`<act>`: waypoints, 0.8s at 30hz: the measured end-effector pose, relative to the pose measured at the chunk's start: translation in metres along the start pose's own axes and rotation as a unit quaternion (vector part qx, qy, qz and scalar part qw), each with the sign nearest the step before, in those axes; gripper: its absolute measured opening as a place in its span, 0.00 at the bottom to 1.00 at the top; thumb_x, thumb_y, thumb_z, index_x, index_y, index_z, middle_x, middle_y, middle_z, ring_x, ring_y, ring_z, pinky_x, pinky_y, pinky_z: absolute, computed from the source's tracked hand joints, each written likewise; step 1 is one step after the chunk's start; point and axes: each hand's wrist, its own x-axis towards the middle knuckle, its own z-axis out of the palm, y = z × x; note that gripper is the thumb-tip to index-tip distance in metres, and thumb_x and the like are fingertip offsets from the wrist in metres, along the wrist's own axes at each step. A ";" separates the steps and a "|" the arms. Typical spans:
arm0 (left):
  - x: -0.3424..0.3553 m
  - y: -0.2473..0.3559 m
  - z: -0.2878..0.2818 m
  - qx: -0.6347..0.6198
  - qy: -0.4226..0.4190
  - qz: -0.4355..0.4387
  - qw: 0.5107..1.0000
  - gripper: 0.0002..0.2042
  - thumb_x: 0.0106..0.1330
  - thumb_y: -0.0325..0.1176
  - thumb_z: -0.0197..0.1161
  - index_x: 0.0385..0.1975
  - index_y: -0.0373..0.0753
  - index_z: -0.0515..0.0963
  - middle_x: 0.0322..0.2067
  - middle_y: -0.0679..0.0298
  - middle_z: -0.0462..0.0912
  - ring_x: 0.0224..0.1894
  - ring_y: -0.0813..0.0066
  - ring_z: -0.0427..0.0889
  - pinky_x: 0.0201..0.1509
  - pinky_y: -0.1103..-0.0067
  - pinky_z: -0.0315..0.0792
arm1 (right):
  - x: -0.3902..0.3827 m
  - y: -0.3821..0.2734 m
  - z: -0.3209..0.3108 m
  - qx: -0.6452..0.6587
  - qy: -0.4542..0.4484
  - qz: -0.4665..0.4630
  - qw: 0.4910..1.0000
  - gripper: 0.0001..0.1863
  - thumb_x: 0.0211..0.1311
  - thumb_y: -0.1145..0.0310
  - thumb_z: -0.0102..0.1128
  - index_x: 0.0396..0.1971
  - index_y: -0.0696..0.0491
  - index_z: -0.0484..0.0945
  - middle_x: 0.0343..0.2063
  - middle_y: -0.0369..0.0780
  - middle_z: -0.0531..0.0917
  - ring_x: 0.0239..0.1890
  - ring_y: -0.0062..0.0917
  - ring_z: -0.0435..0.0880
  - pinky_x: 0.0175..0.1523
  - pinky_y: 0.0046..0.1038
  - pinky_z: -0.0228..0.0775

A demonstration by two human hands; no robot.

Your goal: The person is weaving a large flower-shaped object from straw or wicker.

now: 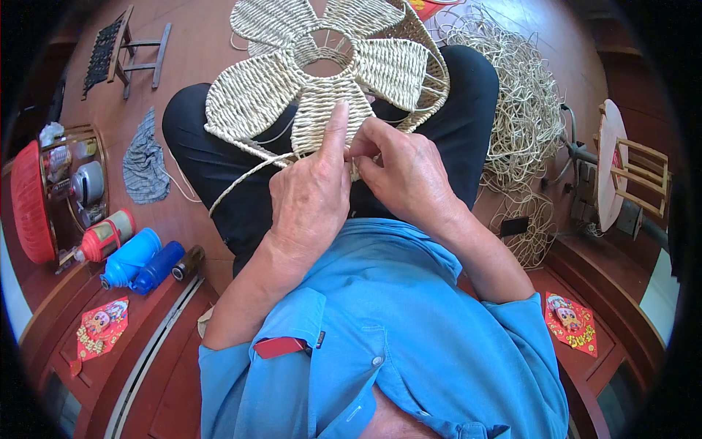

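Note:
A straw-coloured woven piece [248, 95] with flower-like petals round an open centre rests over my knees. My left hand [307, 186] is at its lower petal, index finger stretched up over the weave, the other fingers curled under and partly hidden. My right hand [402, 172] is bent at that petal's lower right edge, thumb and index finger close together on what seems to be the weave or a strand, partly hidden behind the fingers. A loose twisted cord [241, 183] trails from the piece down to the left, across my dark trouser leg.
A tangled cord heap [519, 124] lies right, near a small wooden stool [632, 168]. Left are another stool [117, 55], a crumpled cloth [146, 157], a rack [84, 190] with a red lid [33, 201], and several flasks [130, 260]. Curved red wooden edges [578, 267] border the bottom.

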 end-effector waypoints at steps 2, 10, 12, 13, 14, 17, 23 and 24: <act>0.003 -0.001 0.001 0.007 -0.003 0.008 1.000 0.42 0.71 0.27 0.69 0.85 0.46 0.58 0.44 0.57 0.94 0.41 0.48 0.93 0.47 0.56 0.84 | 0.000 0.000 0.000 -0.001 -0.003 0.020 1.000 0.04 0.65 0.74 0.63 0.38 0.56 0.82 0.30 0.51 0.89 0.38 0.53 0.90 0.44 0.52 0.80; 0.003 -0.004 0.006 -0.015 0.018 0.067 0.997 0.39 0.72 0.24 0.66 0.83 0.45 0.60 0.44 0.54 0.91 0.41 0.47 0.92 0.46 0.56 0.84 | -0.008 0.008 0.002 0.038 0.011 0.024 0.999 0.06 0.67 0.73 0.65 0.41 0.55 0.82 0.31 0.48 0.90 0.38 0.47 0.93 0.44 0.46 0.83; -0.001 -0.004 0.009 -0.052 0.063 0.097 0.992 0.35 0.71 0.21 0.64 0.79 0.44 0.64 0.45 0.52 0.89 0.41 0.47 0.92 0.46 0.56 0.83 | -0.013 0.011 -0.001 0.065 0.004 0.013 0.998 0.07 0.67 0.74 0.65 0.43 0.56 0.82 0.33 0.48 0.90 0.37 0.45 0.93 0.44 0.43 0.83; -0.002 -0.004 0.010 -0.051 0.062 0.098 0.992 0.35 0.71 0.21 0.64 0.79 0.44 0.64 0.45 0.52 0.89 0.41 0.47 0.92 0.46 0.56 0.83 | -0.015 0.013 -0.003 0.091 -0.004 0.001 0.996 0.08 0.67 0.75 0.65 0.45 0.56 0.82 0.35 0.47 0.90 0.37 0.42 0.92 0.43 0.41 0.83; -0.003 -0.005 0.011 -0.073 0.070 0.104 0.989 0.34 0.70 0.20 0.63 0.77 0.44 0.66 0.43 0.52 0.87 0.40 0.48 0.91 0.45 0.56 0.83 | -0.019 0.016 -0.002 0.093 -0.002 0.003 0.996 0.08 0.67 0.75 0.65 0.45 0.56 0.82 0.35 0.47 0.90 0.37 0.42 0.92 0.43 0.41 0.83; -0.003 -0.007 0.011 -0.093 0.084 0.120 0.985 0.32 0.68 0.18 0.61 0.73 0.43 0.69 0.40 0.53 0.85 0.39 0.50 0.90 0.43 0.59 0.83 | -0.031 0.028 0.006 0.151 0.011 -0.026 0.988 0.14 0.66 0.79 0.67 0.50 0.55 0.82 0.43 0.45 0.87 0.40 0.38 0.90 0.43 0.36 0.84; -0.003 -0.011 0.013 -0.087 0.139 0.164 0.973 0.28 0.64 0.14 0.65 0.66 0.41 0.76 0.39 0.56 0.84 0.35 0.58 0.88 0.40 0.65 0.81 | -0.043 0.049 0.015 0.109 0.088 -0.096 0.985 0.19 0.64 0.79 0.73 0.54 0.52 0.84 0.53 0.41 0.81 0.46 0.32 0.88 0.45 0.35 0.85; -0.003 -0.012 0.012 -0.073 0.174 0.195 0.963 0.27 0.63 0.14 0.65 0.64 0.41 0.77 0.38 0.57 0.84 0.34 0.60 0.87 0.39 0.66 0.81 | -0.040 0.055 0.018 0.086 0.109 -0.128 0.982 0.19 0.65 0.78 0.74 0.54 0.52 0.85 0.53 0.41 0.81 0.44 0.31 0.89 0.45 0.34 0.86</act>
